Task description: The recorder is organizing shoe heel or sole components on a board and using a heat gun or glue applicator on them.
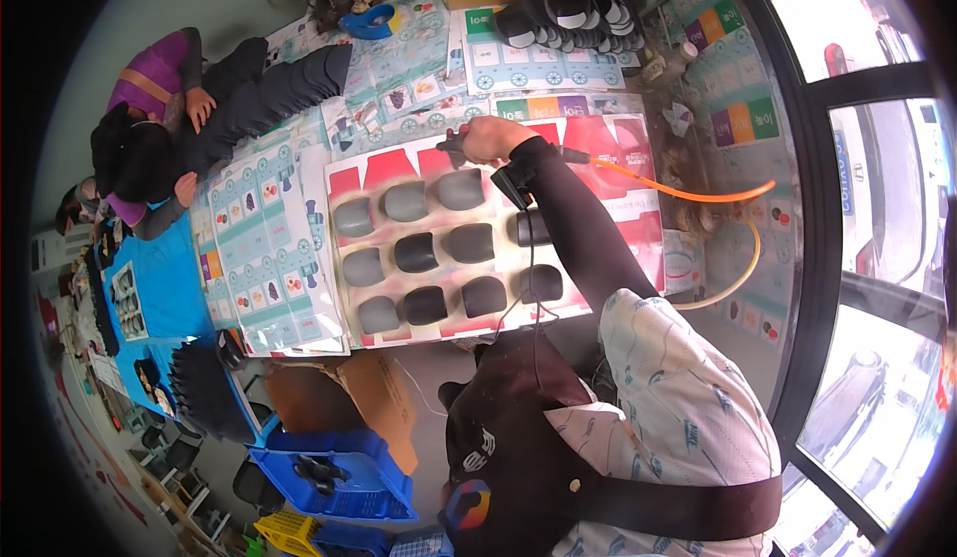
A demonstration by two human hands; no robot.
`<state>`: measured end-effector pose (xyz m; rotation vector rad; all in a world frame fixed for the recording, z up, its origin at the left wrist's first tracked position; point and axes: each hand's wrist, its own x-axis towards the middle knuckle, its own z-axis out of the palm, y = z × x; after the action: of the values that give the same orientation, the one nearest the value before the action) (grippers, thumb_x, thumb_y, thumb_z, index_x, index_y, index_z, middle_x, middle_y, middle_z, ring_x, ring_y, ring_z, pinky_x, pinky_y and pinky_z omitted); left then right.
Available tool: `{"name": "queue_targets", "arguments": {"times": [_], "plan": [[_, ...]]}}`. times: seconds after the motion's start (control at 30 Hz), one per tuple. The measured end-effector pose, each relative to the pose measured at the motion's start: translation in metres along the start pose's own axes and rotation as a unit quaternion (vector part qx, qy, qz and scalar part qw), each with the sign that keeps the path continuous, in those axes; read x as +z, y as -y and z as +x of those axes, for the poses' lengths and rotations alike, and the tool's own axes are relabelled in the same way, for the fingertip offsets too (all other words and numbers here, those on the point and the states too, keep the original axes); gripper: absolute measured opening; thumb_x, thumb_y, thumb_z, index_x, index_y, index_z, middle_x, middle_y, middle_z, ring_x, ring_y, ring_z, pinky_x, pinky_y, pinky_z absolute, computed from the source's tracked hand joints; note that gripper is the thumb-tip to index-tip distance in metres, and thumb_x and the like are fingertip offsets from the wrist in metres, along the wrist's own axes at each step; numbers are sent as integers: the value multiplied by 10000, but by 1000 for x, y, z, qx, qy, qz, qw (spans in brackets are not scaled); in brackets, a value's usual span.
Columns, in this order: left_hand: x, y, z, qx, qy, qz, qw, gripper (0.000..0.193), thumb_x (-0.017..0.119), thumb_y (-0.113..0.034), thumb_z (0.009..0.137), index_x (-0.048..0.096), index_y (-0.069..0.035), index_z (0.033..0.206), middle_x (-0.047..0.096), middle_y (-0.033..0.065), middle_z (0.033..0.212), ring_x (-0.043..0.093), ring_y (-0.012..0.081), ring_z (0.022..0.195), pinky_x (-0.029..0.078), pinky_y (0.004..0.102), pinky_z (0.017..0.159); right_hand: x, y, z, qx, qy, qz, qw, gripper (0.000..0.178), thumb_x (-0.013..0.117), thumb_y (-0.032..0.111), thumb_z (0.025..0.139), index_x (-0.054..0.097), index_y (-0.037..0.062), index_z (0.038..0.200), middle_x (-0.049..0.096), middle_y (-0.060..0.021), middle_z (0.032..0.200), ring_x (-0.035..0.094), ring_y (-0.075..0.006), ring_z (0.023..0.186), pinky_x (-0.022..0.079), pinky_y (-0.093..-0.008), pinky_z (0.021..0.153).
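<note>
While right fingers [484,139] grip spray gun [455,146], grey pad [461,190] lies near.

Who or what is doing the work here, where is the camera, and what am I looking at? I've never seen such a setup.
There is no robot: a person works with bare hands. This one picture comes from a wide fisheye camera on their head, looking down, which is why straight edges bend near the rim.

The right hand grips what looks like a spray gun, with an orange hose running off to the right. The left hand does not show.

Below it, on a red-and-white printed sheet, curved pieces lie in rows, some grey, some nearly black. Across to the left, a co-worker has their hands by a row of overlapping dark pieces.
</note>
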<state>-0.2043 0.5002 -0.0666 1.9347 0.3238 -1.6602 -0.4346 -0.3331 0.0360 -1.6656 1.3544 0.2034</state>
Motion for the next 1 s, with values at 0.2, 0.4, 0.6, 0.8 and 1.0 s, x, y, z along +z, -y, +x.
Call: {"name": "queue_targets", "arguments": {"times": [0.2, 0.4, 0.6, 0.8, 1.0], "plan": [[7, -3, 0, 39, 6, -32, 999, 342, 552, -363, 1046, 635, -61, 1185, 700, 85, 884, 650, 146, 703, 510, 262, 588, 3, 16, 13, -36, 64, 15, 997, 100, 563, 77, 569, 601, -14, 557, 627, -186, 594, 656, -308, 593, 467, -386, 544], [27, -58, -13, 13, -37, -27, 999, 360, 555, -351, 1048, 627, -40, 1215, 704, 107, 905, 669, 170, 752, 542, 280, 659, -8, -10, 13, 7, 28, 34, 999, 106, 524, 44, 606, 543, 5, 509, 557, -134, 506, 576, -254, 464, 382, -377, 447], [40, -73, -29, 24, -42, 19, 999, 363, 544, -351, 1053, 633, -30, 1195, 706, 110, 903, 669, 173, 748, 541, 289, 660, -10, -18, 7, 19, 33, 85, 996, 71, 583, 64, 635, 594, -1, 611, 588, -102, 566, 501, -197, 434, 354, -356, 407], [40, -78, -29, 43, 39, 33, 998, 361, 530, -345, 1059, 637, -26, 1188, 704, 106, 893, 668, 176, 753, 540, 305, 658, -10, -26, -9, 24, 32, 88, 995, 102, 583, 68, 663, 593, -2, 590, 584, -105, 539, 502, -198, 426, 366, -356, 417], [42, -66, -18, 61, -10, 19, 998, 357, 531, -351, 1057, 661, -36, 1162, 699, 70, 865, 653, 148, 700, 515, 278, 598, 2, -27, -16, 54, -12, 78, 995, 145, 603, 97, 691, 594, -3, 587, 589, -106, 535, 531, -200, 435, 392, -346, 426]]}}
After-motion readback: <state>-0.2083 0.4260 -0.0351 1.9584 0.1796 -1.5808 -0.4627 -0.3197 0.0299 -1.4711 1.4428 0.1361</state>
